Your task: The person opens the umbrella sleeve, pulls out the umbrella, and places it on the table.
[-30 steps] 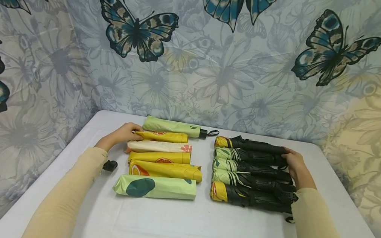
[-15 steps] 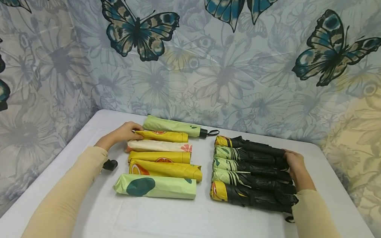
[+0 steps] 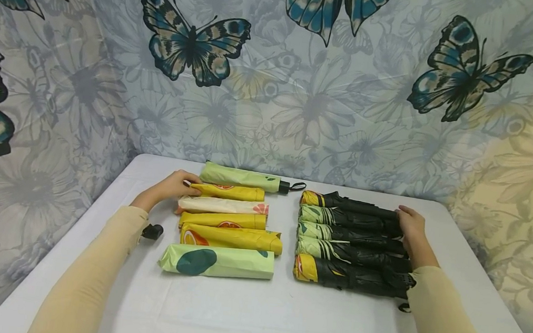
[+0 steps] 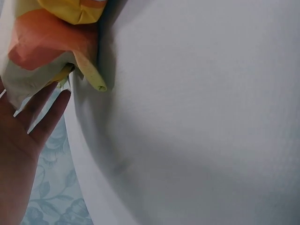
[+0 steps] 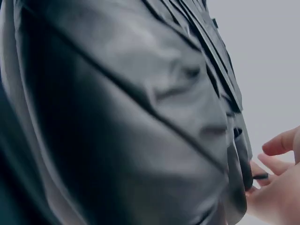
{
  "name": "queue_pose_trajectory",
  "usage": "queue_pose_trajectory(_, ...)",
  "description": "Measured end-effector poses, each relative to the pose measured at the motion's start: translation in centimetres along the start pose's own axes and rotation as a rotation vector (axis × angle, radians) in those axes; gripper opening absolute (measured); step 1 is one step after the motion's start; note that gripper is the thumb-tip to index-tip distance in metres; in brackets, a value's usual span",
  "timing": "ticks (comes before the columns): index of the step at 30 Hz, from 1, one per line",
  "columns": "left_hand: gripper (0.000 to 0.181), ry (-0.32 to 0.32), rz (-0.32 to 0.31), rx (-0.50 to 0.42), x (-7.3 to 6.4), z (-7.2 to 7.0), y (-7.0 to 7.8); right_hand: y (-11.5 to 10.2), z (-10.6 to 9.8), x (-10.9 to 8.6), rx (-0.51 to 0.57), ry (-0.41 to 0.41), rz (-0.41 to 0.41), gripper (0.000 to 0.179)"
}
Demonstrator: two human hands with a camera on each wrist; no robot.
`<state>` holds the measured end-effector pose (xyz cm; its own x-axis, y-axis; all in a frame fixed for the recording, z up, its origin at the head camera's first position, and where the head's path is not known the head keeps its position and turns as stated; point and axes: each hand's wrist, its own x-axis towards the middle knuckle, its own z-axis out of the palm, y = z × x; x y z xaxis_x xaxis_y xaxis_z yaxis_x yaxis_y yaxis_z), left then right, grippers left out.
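Observation:
Folded umbrellas and their fabric sleeves lie in two rows. My left hand (image 3: 169, 185) pinches the left end of the rearmost yellow sleeve (image 3: 233, 192), thumb on the near side. In the left wrist view, other fingers of the left hand (image 4: 21, 140) stretch out beside a cream sleeve (image 4: 40, 40) with an orange-pink print. My right hand (image 3: 412, 232) is at the right end of the rearmost black umbrella (image 3: 363, 205), fingers loosely extended. A black umbrella (image 5: 126, 112) fills much of the right wrist view, with the fingers of the right hand (image 5: 276, 187) beside its end.
A green umbrella (image 3: 242, 177) with a black handle lies along the back. Yellow sleeves (image 3: 232, 237) and a green sleeve (image 3: 239, 263) complete the left column. Several black umbrellas (image 3: 361, 278) lie side by side at right. A small black object (image 3: 152, 231) sits by the left sleeve.
The rearmost yellow sleeve has shifted slightly right with my left hand. My right hand's fingers have lifted and loosened at the rearmost black umbrella's end.

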<state>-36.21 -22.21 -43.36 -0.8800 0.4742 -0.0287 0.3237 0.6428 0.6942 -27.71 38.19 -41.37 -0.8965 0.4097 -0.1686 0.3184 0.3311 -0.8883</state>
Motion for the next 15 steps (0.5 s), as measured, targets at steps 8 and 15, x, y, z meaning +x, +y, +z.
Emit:
queue_pose_trajectory(8,0.034,-0.015,-0.009,-0.004,-0.2,0.0,0.6,-1.1,1.6,-1.0,0.072,0.114,-0.083,0.057)
queue_pose_trajectory(15,0.035,0.026,0.030,-0.006,-0.5,-0.3,1.1,-2.5,3.0,-1.4,0.178,0.163,-0.141,0.058)
